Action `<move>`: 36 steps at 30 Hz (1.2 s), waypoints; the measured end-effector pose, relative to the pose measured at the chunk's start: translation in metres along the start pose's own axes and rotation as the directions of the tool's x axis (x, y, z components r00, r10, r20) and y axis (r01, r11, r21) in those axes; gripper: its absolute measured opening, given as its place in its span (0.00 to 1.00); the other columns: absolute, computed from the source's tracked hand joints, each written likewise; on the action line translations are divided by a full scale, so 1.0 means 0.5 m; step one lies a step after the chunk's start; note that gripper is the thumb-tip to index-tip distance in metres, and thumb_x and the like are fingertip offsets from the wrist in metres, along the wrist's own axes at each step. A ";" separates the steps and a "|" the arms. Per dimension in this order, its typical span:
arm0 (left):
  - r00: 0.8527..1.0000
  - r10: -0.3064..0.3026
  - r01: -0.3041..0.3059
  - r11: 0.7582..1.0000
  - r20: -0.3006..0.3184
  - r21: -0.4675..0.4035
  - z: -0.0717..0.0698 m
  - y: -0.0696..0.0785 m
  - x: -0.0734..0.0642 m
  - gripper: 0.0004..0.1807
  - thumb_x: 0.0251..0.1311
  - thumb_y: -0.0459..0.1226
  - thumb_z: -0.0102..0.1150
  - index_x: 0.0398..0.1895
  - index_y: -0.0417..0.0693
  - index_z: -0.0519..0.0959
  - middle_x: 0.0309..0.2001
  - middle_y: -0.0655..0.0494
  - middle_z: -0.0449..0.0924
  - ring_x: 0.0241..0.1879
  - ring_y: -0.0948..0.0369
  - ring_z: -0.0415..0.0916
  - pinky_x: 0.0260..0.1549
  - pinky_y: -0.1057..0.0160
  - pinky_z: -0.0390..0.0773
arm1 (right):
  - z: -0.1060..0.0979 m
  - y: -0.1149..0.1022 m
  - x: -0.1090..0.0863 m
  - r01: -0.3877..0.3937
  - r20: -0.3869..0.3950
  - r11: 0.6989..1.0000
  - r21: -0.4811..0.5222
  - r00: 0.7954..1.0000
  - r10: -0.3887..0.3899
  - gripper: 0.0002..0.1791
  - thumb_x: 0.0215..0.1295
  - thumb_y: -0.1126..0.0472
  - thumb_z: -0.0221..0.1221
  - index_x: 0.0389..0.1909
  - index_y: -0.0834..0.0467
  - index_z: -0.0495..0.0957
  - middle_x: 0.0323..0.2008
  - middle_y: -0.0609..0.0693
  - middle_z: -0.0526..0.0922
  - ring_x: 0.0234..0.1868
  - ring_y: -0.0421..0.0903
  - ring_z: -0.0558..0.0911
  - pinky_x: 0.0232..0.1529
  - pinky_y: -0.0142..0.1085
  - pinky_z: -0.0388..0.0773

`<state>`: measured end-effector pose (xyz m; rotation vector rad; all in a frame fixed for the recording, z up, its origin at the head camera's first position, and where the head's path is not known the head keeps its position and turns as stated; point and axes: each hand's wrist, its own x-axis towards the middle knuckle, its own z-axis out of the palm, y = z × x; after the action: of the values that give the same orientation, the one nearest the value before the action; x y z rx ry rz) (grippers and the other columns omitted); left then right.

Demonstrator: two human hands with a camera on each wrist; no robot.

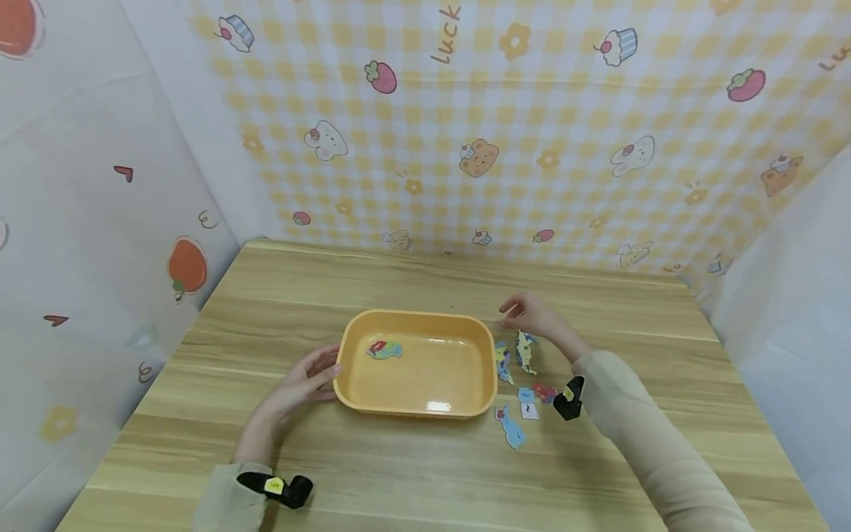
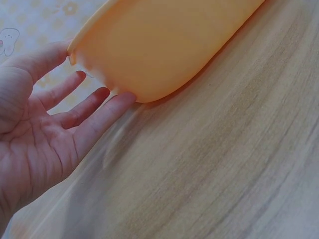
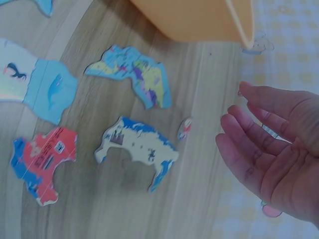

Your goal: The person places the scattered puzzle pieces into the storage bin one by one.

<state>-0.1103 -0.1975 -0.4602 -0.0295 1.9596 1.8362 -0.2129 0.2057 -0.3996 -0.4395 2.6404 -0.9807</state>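
A yellow plastic tray (image 1: 415, 411) rests on the table with one colourful puzzle piece (image 1: 385, 350) in its left part. My left hand (image 1: 311, 378) holds the tray's left end, thumb at the rim and fingers against the outer wall. Beyond the tray's right end, my right hand (image 3: 274, 144) hovers over the table, fingers loosely bent and nothing between them. Below it lie a cream-and-blue piece (image 3: 139, 142) and a tiny piece (image 3: 185, 128). A multicoloured piece (image 3: 132, 69) lies nearer the tray.
A red-and-blue piece (image 3: 47, 162), a white-and-light-blue piece (image 3: 37, 82) and a blue piece (image 1: 511, 428) lie right of the tray on the wooden table (image 1: 399, 480). Behind the table hangs a yellow checked cloth (image 1: 439, 111).
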 end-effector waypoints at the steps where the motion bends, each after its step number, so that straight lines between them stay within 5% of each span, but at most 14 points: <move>1: 1.000 0.002 -0.002 1.000 0.002 0.003 0.000 0.000 0.000 0.36 0.63 0.42 0.52 0.69 0.40 0.49 0.68 0.34 0.50 0.62 0.42 0.61 0.49 0.53 0.78 | -0.001 0.005 -0.001 -0.020 -0.003 1.000 -0.001 1.000 0.020 0.16 0.56 0.67 0.60 0.43 0.74 0.74 0.34 0.66 0.81 0.33 0.51 0.80 0.31 0.35 0.81; 7: 1.000 -0.008 0.008 1.000 -0.002 0.006 0.001 0.000 0.000 0.35 0.63 0.42 0.52 0.68 0.41 0.50 0.68 0.35 0.50 0.63 0.40 0.59 0.49 0.53 0.78 | -0.007 0.030 -0.006 -0.130 -0.002 0.991 -0.022 0.992 0.130 0.18 0.58 0.62 0.60 0.44 0.72 0.74 0.35 0.64 0.81 0.33 0.50 0.80 0.32 0.35 0.80; 20: 1.000 -0.010 0.010 1.000 -0.004 0.014 -0.001 -0.002 0.001 0.35 0.63 0.42 0.51 0.69 0.41 0.50 0.68 0.35 0.50 0.63 0.41 0.60 0.49 0.53 0.78 | -0.013 0.069 -0.017 -0.240 0.020 0.970 -0.037 0.970 0.241 0.20 0.56 0.61 0.61 0.43 0.73 0.73 0.40 0.67 0.79 0.38 0.53 0.80 0.38 0.38 0.80; 27: 1.000 -0.001 0.001 1.000 0.001 0.008 -0.002 -0.001 0.000 0.34 0.64 0.41 0.51 0.68 0.40 0.49 0.68 0.35 0.50 0.62 0.41 0.61 0.49 0.53 0.78 | 0.003 0.069 -0.015 -0.365 0.016 0.926 -0.093 0.930 0.368 0.27 0.53 0.57 0.64 0.46 0.73 0.70 0.48 0.68 0.75 0.47 0.59 0.75 0.47 0.45 0.77; 32: 1.000 0.007 -0.007 1.000 0.019 0.014 -0.002 0.001 -0.002 0.35 0.64 0.42 0.51 0.69 0.40 0.49 0.68 0.34 0.49 0.62 0.41 0.61 0.50 0.53 0.78 | 0.014 0.069 -0.008 -0.410 0.004 0.905 -0.116 0.911 0.413 0.22 0.46 0.56 0.69 0.31 0.68 0.72 0.25 0.53 0.73 0.29 0.45 0.70 0.31 0.34 0.74; 36: 1.000 0.008 -0.008 1.000 0.016 0.015 -0.002 0.000 -0.001 0.35 0.64 0.42 0.51 0.69 0.40 0.49 0.68 0.34 0.50 0.61 0.42 0.62 0.49 0.53 0.78 | 0.016 0.069 -0.006 -0.397 0.005 0.910 -0.116 0.916 0.401 0.22 0.43 0.59 0.71 0.31 0.69 0.73 0.26 0.50 0.72 0.29 0.44 0.70 0.34 0.36 0.76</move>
<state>-0.1103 -0.1986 -0.4600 -0.0022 1.9655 1.8210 -0.2133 0.2273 -0.4281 0.0693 2.6158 -0.6912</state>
